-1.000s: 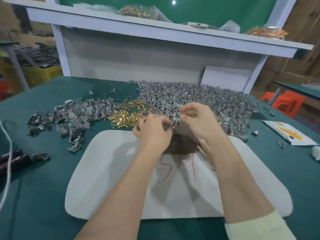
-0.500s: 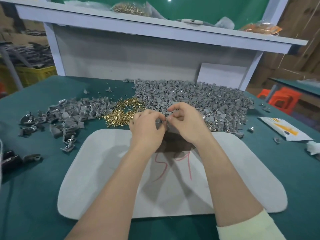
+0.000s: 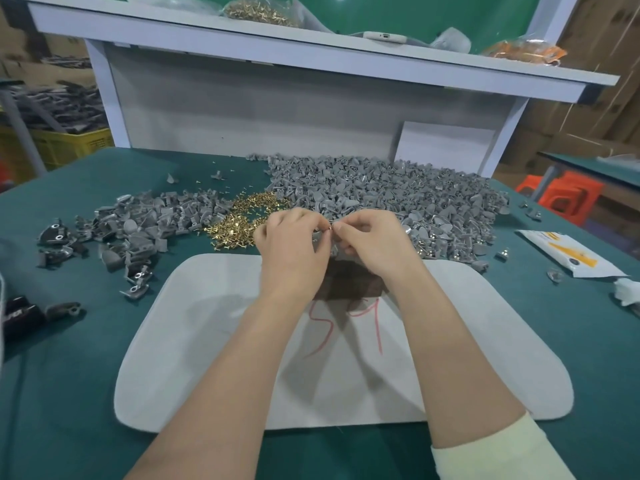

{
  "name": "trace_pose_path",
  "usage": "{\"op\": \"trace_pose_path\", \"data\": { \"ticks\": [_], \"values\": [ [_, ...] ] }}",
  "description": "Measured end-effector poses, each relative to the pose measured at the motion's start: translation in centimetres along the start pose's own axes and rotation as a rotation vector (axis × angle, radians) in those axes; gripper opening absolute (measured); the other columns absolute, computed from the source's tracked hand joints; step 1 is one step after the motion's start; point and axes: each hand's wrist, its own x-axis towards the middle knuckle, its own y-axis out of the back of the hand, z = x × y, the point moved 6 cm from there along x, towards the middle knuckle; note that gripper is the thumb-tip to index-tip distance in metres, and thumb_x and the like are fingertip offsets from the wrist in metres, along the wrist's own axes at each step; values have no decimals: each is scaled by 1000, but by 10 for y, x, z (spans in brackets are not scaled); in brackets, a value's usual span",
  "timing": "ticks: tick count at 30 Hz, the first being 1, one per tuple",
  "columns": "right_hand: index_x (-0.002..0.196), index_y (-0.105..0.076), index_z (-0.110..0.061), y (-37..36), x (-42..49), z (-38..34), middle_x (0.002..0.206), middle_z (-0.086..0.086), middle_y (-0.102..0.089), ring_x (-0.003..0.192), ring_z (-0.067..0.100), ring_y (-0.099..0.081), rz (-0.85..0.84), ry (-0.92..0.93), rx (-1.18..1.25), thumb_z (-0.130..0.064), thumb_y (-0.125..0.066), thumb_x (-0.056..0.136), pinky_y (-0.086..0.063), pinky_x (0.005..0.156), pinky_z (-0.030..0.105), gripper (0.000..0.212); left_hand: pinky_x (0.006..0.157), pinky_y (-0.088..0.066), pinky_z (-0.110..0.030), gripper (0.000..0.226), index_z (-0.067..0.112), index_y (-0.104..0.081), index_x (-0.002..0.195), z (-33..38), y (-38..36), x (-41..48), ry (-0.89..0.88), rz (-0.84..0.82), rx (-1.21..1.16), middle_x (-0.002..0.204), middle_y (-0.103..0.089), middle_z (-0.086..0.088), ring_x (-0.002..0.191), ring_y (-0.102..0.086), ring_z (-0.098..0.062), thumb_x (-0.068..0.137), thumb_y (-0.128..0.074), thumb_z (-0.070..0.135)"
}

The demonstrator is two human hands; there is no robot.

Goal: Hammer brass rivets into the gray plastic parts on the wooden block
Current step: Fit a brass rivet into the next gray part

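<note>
My left hand (image 3: 294, 244) and my right hand (image 3: 375, 242) meet fingertip to fingertip above the dark wooden block (image 3: 349, 284). Between them they pinch a small gray plastic part (image 3: 323, 239), mostly hidden by the fingers, and a tiny brass rivet (image 3: 330, 227) shows at my right fingertips. The block stands on a white mat (image 3: 207, 341) with red marks. A heap of loose brass rivets (image 3: 242, 216) lies just left of my hands. A large pile of gray plastic parts (image 3: 398, 192) spreads behind and to the right.
A smaller pile of gray parts (image 3: 138, 226) with metal pieces lies at the left on the green table (image 3: 52, 375). A black object (image 3: 19, 315) sits at the left edge, a white-and-yellow packet (image 3: 568, 254) at the right. A white shelf (image 3: 311, 53) overhangs the back.
Both hands have stayed together over the block, working the small part between their fingertips. My right fingers now pinch closer against the left. The view has shifted slightly.
</note>
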Motion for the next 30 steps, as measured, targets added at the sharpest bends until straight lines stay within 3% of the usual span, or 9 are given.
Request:
{"op": "trace_pose_path", "data": {
  "ticks": [3, 7, 10, 12, 14, 17, 20, 25, 30],
  "values": [
    [70, -63, -21, 4, 1, -1, 70, -2, -65, 72, 17, -62, 61, 48, -100, -15, -64, 87, -52, 78, 36, 18, 93, -17, -29, 10, 31, -67, 97, -5, -1, 0, 61, -36, -26, 117, -59, 11, 119, -40, -18, 90, -59, 32],
    [78, -65, -17, -1, 0, 2, 78, -1, -66, 82, 20, -63, 28, 99, -313, -12, -62, 87, -49, 83, 31, 11, 101, -31, -37, 18, 34, -66, 102, -22, -7, -1, 255, -200, -80, 125, -58, 7, 125, -42, -24, 85, -64, 40],
    [85, -69, -14, -6, -1, 5, 74, -5, -60, 76, 14, -55, -12, 127, -408, -14, -62, 88, -37, 68, 18, 7, 98, -34, -36, 14, 35, -67, 99, -22, -11, -4, 275, -269, -90, 120, -59, 7, 123, -42, -27, 85, -65, 37],
    [88, -70, -12, -6, -1, 4, 66, -13, -52, 70, 9, -48, -11, 152, -438, -14, -63, 88, -30, 58, 16, 8, 93, -32, -34, 11, 34, -68, 96, -20, -12, -4, 263, -273, -52, 120, -58, 7, 121, -41, -28, 87, -63, 33],
    [89, -69, -12, -6, -2, 2, 66, -14, -49, 70, 10, -47, -12, 169, -459, -15, -62, 88, -27, 59, 17, 8, 91, -31, -33, 9, 34, -68, 95, -20, -11, -4, 269, -265, -46, 120, -57, 6, 121, -40, -28, 88, -63, 31],
    [91, -68, -12, -8, -2, 1, 85, 0, -59, 78, 15, -52, -27, 201, -517, -14, -61, 89, -33, 68, 19, 8, 90, -30, -32, 9, 33, -69, 95, -20, -12, -5, 272, -257, -53, 120, -57, 6, 122, -40, -28, 89, -63, 31],
    [91, -67, -11, -10, -3, -2, 93, 4, -57, 87, 22, -54, -39, 234, -588, -14, -60, 89, -41, 81, 30, 8, 89, -29, -32, 10, 32, -70, 96, -19, -12, -5, 269, -256, -52, 119, -58, 7, 122, -39, -28, 89, -63, 32],
    [92, -62, -10, -16, -4, -11, 92, -1, -48, 94, 23, -51, -57, 268, -708, -14, -53, 92, -40, 83, 33, 10, 88, -29, -32, 12, 31, -71, 97, -19, -12, -4, 272, -258, -64, 119, -59, 6, 122, -40, -28, 89, -63, 34],
    [94, -57, -13, -25, -2, -17, 107, 6, -53, 98, 25, -54, -75, 252, -864, -11, -50, 93, -35, 72, 27, 7, 91, -34, -33, 13, 27, -71, 98, -18, -12, -4, 259, -246, -70, 119, -59, 3, 121, -44, -29, 90, -62, 30]
  ]
}}
